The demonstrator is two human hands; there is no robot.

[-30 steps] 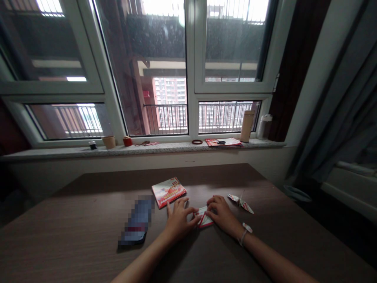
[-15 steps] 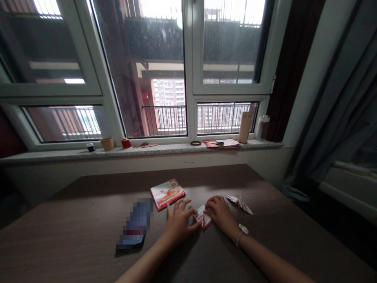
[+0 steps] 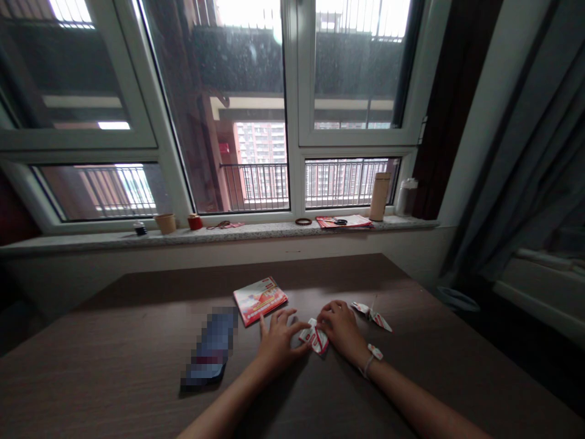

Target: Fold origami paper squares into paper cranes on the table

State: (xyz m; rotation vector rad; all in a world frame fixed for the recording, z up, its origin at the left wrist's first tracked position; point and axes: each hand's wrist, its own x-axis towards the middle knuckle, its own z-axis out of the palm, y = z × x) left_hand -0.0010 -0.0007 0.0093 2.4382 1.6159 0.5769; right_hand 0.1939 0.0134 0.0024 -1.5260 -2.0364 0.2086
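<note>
A small folded piece of printed paper [image 3: 313,338], white with red marks, lies on the table between my hands. My left hand [image 3: 280,339] holds its left side between thumb and index finger, the other fingers spread over the table. The curled fingers of my right hand [image 3: 339,323] grip the paper's upper right edge, and their tips are partly hidden. To the right of that hand rests a folded paper crane [image 3: 372,316] with white, red and green print. Beyond my left hand is a stack of printed leaflets [image 3: 260,300].
A blurred-out dark blue flat object [image 3: 210,350] lies left of my left arm on the brown table [image 3: 114,341]. Along the windowsill [image 3: 269,230] stand a paper cup [image 3: 166,223], a red spool [image 3: 195,222], scissors on papers [image 3: 340,222] and a tan bottle [image 3: 379,196].
The folded paper has shifted in shape and angle, with its upper tip showing more now. My right hand has moved slightly up and left; my left hand stays nearly still.
</note>
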